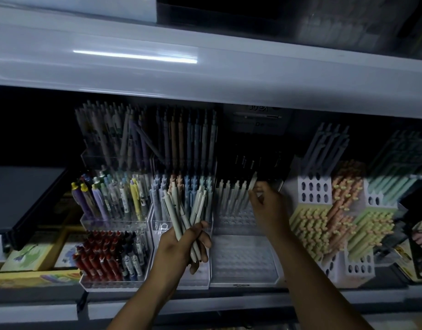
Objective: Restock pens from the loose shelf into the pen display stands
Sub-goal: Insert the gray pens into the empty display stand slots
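Left hand [181,246] fingers [203,236] clenched round fanned pen bundle [185,210], 9 o'clock of clear stand [243,258] | right hand [268,208] fingers [253,196] seemingly pinch one pale pen [253,181] at stand's 1 o'clock corner | risk: loose fan slipping; wrist toppling seated row [231,194].

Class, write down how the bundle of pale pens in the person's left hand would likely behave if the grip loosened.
The bundle of pale pens looks rigid, so it should not droop. The pens fan out unevenly in the left hand, so their smooth barrels would probably slide apart. Slim and round, dropped ones may well roll.
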Available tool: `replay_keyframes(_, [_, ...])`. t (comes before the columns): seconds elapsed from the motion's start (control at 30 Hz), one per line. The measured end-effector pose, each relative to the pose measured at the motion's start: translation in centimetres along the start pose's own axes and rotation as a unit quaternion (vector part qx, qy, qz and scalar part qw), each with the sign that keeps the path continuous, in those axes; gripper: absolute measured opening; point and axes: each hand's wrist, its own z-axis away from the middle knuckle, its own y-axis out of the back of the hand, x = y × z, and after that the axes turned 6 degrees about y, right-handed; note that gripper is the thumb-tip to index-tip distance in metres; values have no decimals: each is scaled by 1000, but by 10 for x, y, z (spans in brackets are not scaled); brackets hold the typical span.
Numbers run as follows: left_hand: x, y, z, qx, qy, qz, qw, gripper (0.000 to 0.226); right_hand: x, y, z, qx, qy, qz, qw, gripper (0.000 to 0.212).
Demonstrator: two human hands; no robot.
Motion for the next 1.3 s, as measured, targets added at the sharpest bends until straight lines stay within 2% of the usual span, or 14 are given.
replay_keyframes(0.27, [-1,-1,0,-8,9,35,999,26,14,-12,12,-34,-14,18,999,12])
replay_keyframes(0.67, [1,2,7,-7,-4,40,999,28,9,-14,19,-6,3,36,999,19])
replay_keyframes(0.83, [2,1,10,-5,-8,42,999,28,11,-13,23,-11,-4,22,1000,16])
replay_keyframes(1.0, [3,0,12,-4,-8,40,999,28,12,-15,22,-14,2,30,999,20])
replay_keyframes(1.07, [3,-1,13,-6,-7,38,999,28,12,-15,22,-19,2,27,999,19])
replay_keyframes(1.13, [2,-2,14,-7,-8,36,999,28,12,-14,24,-21,-7,12,1000,8])
replay_keyframes(1.23, [1,-3,14,-5,-7,37,999,28,0,-8,33,13,-55,-16,998,23])
replay_keyframes(1.3, [0,-5,13,-3,-7,37,999,28,-20,0,42,55,-62,-40,996,21])
